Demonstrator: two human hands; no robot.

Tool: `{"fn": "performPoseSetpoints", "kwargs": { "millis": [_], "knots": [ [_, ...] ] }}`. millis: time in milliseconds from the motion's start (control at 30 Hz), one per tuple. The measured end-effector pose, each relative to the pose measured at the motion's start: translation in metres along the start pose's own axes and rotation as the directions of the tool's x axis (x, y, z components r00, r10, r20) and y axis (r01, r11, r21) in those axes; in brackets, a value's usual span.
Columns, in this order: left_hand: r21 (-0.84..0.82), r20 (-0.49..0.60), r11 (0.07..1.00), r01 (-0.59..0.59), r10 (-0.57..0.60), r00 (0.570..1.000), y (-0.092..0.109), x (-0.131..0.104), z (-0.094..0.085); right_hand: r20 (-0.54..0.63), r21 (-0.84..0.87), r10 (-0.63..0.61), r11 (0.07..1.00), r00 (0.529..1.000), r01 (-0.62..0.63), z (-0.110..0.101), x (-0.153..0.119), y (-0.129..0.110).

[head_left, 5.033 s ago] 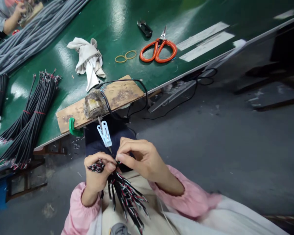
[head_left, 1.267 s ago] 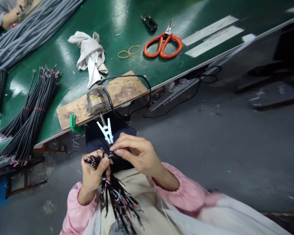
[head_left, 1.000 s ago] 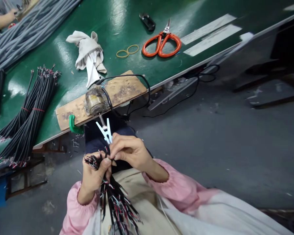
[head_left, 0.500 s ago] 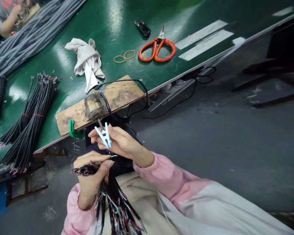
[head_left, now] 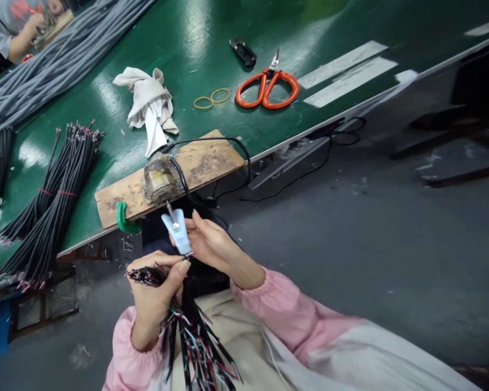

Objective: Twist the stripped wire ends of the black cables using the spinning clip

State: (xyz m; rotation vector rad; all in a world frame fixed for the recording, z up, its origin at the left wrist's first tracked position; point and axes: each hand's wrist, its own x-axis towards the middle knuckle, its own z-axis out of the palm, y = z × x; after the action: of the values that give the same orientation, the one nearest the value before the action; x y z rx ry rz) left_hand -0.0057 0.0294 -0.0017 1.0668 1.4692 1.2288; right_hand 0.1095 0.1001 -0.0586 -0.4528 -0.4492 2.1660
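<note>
My left hand (head_left: 155, 290) is closed around a bundle of black cables (head_left: 198, 336) with stripped red, white and green wire ends. Thumb and forefinger pinch one cable end at the tip of a light-blue clothespin (head_left: 179, 233). The clothespin sits on the shaft of a small motor (head_left: 161, 178), and its outline looks smeared. Just right of it, my right hand (head_left: 212, 244) has its thumb raised apart from the fingers, with nothing visible in it. Some right fingertips are hidden behind the clothespin.
The motor's wooden board (head_left: 207, 157) is held at the table edge by a green clamp (head_left: 124, 218). Orange-handled scissors (head_left: 281, 89), black snips (head_left: 243, 52), rubber bands (head_left: 204, 102), a white cloth (head_left: 150, 103), cable bundles (head_left: 61, 201) and grey cables (head_left: 65, 65) lie about. A co-worker's hand (head_left: 35, 24) shows far left.
My right thumb and fingers have come away from the clothespin, whose two legs now blur into one shape. My left hand's pinched cable end is now at the clothespin's tip. The view shifted slightly.
</note>
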Motion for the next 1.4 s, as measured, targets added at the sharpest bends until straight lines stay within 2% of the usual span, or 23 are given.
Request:
{"fn": "performPoseSetpoints", "kwargs": {
  "millis": [100,167,233,300,333,400,467,533,733,900,1067,1133,1267,1333,1367,1400],
  "knots": [
    [0.040,0.026,0.999,-0.005,0.004,1.000,0.002,-0.002,-0.005,-0.040,-0.111,-0.098,0.990,0.994,0.093,-0.005,-0.013,-0.003],
    [0.073,0.063,0.997,0.012,-0.017,0.998,0.006,-0.003,-0.006,-0.057,-0.280,-0.230,0.938,0.972,0.206,-0.003,-0.026,-0.008],
    [0.124,0.129,0.991,0.042,-0.058,0.990,0.010,-0.002,-0.005,-0.014,-0.503,-0.432,0.783,0.902,0.367,0.003,-0.040,-0.014],
    [0.164,0.205,0.985,0.051,-0.085,0.975,0.012,-0.001,-0.002,0.143,-0.687,-0.574,0.529,0.806,0.498,0.013,-0.053,-0.020],
    [0.169,0.238,0.985,0.044,-0.084,0.968,0.011,-0.001,0.000,0.227,-0.740,-0.604,0.403,0.764,0.539,0.018,-0.058,-0.022],
    [0.149,0.269,0.989,0.025,-0.065,0.961,0.008,-0.001,0.004,0.317,-0.802,-0.601,0.243,0.733,0.546,0.026,-0.063,-0.025],
    [0.103,0.243,0.995,0.007,-0.032,0.970,0.002,-0.003,0.006,0.333,-0.836,-0.584,0.180,0.740,0.519,0.030,-0.064,-0.026],
    [0.042,0.195,0.999,0.012,-0.020,0.981,-0.003,-0.004,0.004,0.317,-0.844,-0.583,0.187,0.748,0.503,0.028,-0.062,-0.025],
    [-0.020,0.131,0.999,0.033,-0.030,0.991,-0.010,-0.007,-0.006,0.266,-0.771,-0.579,0.352,0.771,0.531,0.015,-0.056,-0.018],
    [-0.025,0.155,0.997,0.075,-0.070,0.985,-0.008,-0.010,-0.007,0.235,-0.761,-0.577,0.392,0.782,0.518,0.009,-0.057,-0.014],
    [0.024,0.173,0.990,0.137,-0.139,0.975,-0.007,-0.012,-0.006,0.267,-0.722,-0.545,0.433,0.795,0.540,0.008,-0.054,-0.013],
    [0.032,0.179,0.989,0.146,-0.149,0.973,-0.007,-0.012,-0.006,0.237,-0.701,-0.540,0.481,0.808,0.527,0.010,-0.052,-0.012],
    [0.038,0.177,0.991,0.129,-0.134,0.975,-0.007,-0.010,-0.004,0.121,-0.639,-0.487,0.629,0.865,0.443,0.015,-0.049,-0.004],
    [0.020,0.170,0.989,0.147,-0.148,0.974,-0.008,-0.010,-0.003,0.103,-0.648,-0.523,0.610,0.846,0.456,0.016,-0.049,0.003],
    [0.001,0.164,0.985,0.171,-0.169,0.972,-0.008,-0.010,-0.001,0.111,-0.682,-0.584,0.544,0.804,0.489,0.017,-0.049,0.006],
    [-0.018,0.154,0.979,0.201,-0.196,0.969,-0.008,-0.011,0.000,0.133,-0.726,-0.662,0.442,0.737,0.528,0.016,-0.050,0.009]
  ]
}}
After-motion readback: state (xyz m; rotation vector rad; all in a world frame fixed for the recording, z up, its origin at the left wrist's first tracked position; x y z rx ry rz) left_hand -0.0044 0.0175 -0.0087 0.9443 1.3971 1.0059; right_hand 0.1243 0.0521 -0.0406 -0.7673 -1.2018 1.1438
